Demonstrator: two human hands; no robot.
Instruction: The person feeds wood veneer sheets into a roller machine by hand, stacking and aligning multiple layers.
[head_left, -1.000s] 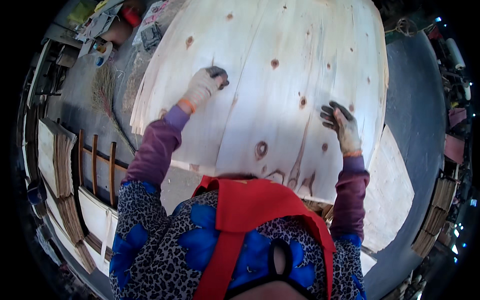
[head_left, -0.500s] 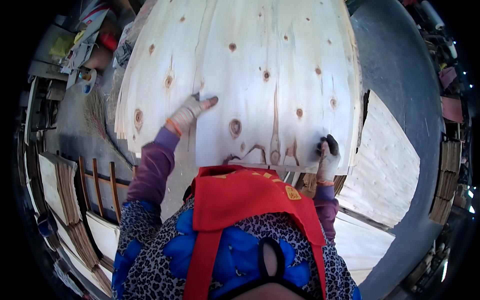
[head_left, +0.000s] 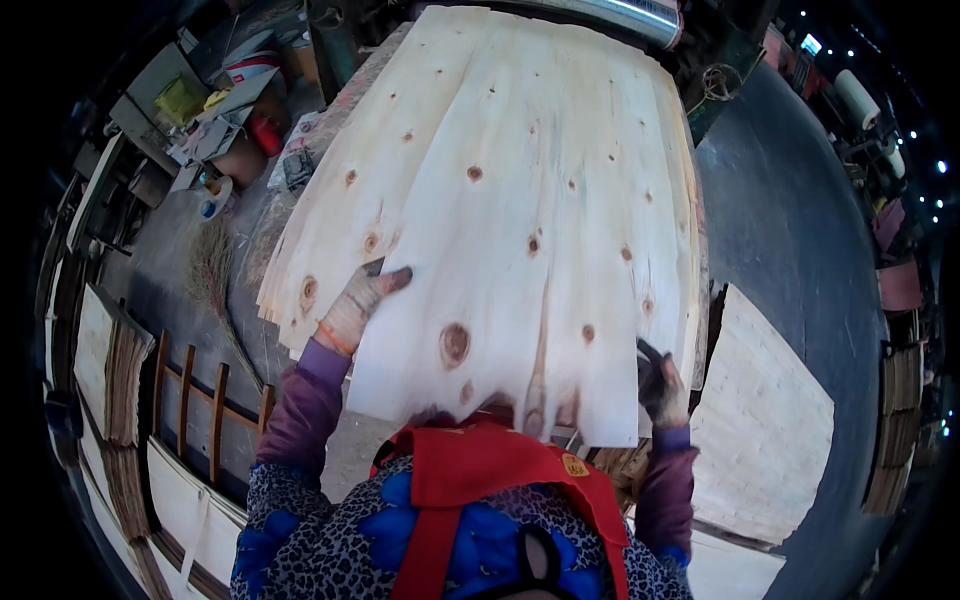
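A large pale wood veneer sheet (head_left: 500, 330) with dark knots lies in front of me, its ragged near edge reaching my red apron. My left hand (head_left: 360, 303), in a worn light glove with dark fingertips, grips the sheet's left edge, thumb on top and the other fingers mostly hidden beneath. At the near right corner, my right hand (head_left: 664, 388), also gloved, is closed at the sheet's right edge; its dark fingers are slightly blurred. Under the sheet is a stack of similar veneer (head_left: 285, 290), its layered edges showing at the left and right.
A metal roller (head_left: 630, 18) crosses behind the stack's far end. On the right floor lie more veneer sheets (head_left: 765, 420). To the left are a twig broom (head_left: 210, 260), a wooden rack (head_left: 217, 420) and bundled veneer (head_left: 110, 370). Clutter with a red container (head_left: 266, 134) stands far left.
The sheet has come nearer to my body, and both hands have moved toward me with it. My right hand has shifted to the sheet's edge. More of the far end shows.
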